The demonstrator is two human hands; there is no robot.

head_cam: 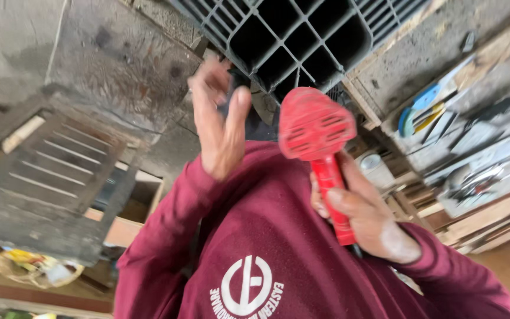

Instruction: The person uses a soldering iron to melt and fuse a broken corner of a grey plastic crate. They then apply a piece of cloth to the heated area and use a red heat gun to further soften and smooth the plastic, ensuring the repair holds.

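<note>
My right hand (366,217) is closed around the handle of a red power tool (317,130), whose wide vented head points up and away from me. My left hand (219,127) is raised beside it, to the left, with its fingers pinched on a small dark object (233,88) that is blurred and mostly hidden. The two hands are apart, and the tool head sits just right of the left fingertips. Both arms wear maroon sleeves (166,236) of a sweatshirt with a white round emblem.
A dark plastic grid crate (302,35) lies beyond the hands. A weathered wooden louvred panel (48,177) is at the left, with a woven basket (30,267) below it. At the right, wooden shelves (473,142) hold hand tools, and a white round container (376,168) stands near them.
</note>
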